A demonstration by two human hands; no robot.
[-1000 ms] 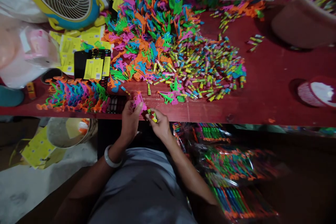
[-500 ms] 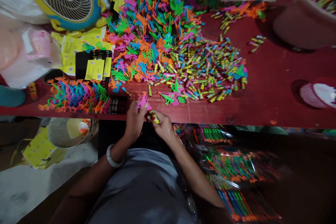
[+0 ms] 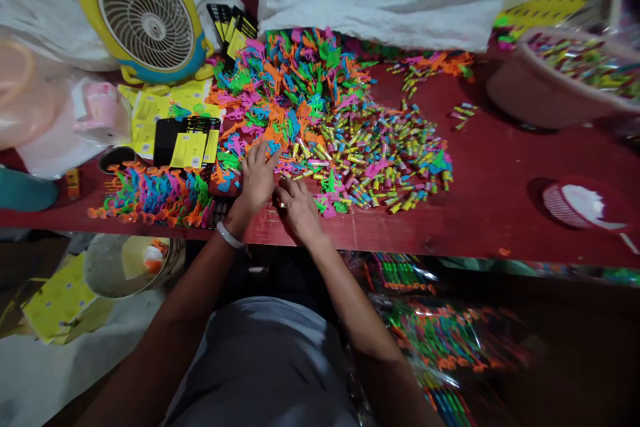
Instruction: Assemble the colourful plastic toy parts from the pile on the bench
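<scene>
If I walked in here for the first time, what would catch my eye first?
Probably the heap of bright plastic pieces in the middle of the red table, with small tubes spread to its right. The yellow, goggle-eyed fan stands at the back left. In front, the left hand is at the heap's near edge.

Desk (image 3: 465,180) dark red. Plastic pieces (image 3: 300,73) mixed pink, orange, green, blue. Small tubes (image 3: 380,147) mostly yellow, some pink, blue. Fan (image 3: 150,27) yellow-blue, pale grille.
</scene>
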